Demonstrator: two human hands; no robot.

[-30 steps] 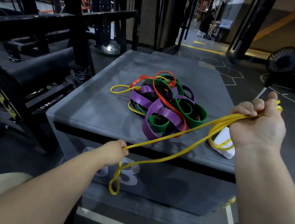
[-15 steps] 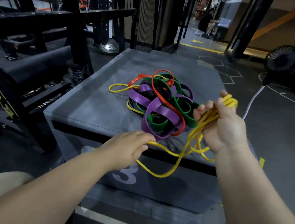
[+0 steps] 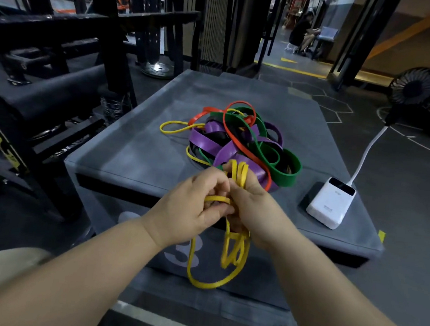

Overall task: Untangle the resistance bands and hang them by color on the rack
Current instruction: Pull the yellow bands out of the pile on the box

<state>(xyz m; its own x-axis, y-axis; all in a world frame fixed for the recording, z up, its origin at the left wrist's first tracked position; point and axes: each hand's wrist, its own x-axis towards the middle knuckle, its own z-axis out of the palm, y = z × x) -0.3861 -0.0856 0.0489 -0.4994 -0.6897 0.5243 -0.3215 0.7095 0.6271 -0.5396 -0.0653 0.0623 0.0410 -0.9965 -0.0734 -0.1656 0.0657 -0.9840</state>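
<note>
Black steel frame (image 3: pixel 109 49) noted at left, behind the work area; whether it is the hanging rack cannot be told, and no band is seen on it. Grey padded box (image 3: pixel 144 154) is used as the table. On its top, the tangled pile (image 3: pixel 239 144) of purple, green and orange bands is seen, with a second yellow loop (image 3: pixel 175 128) protruding to the left. Both hands are held together just in front of the pile, over the near edge of the box. Left hand (image 3: pixel 191 210): fingers curled, one strand pinched. Right hand (image 3: pixel 253 213): several gathered loops gripped, folds standing up above the fingers. Yellow band (image 3: pixel 229 252) is thus held in both hands, clear of the pile, with its slack hanging below in front of the box face. White power bank (image 3: pixel 331 205) lies at the right of the box, apart from the bands. Progress judged early: one yellow band is separated and is being coiled; nothing is hung; the purple, green, orange and remaining yellow are yet to be untangled and sorted.
</note>
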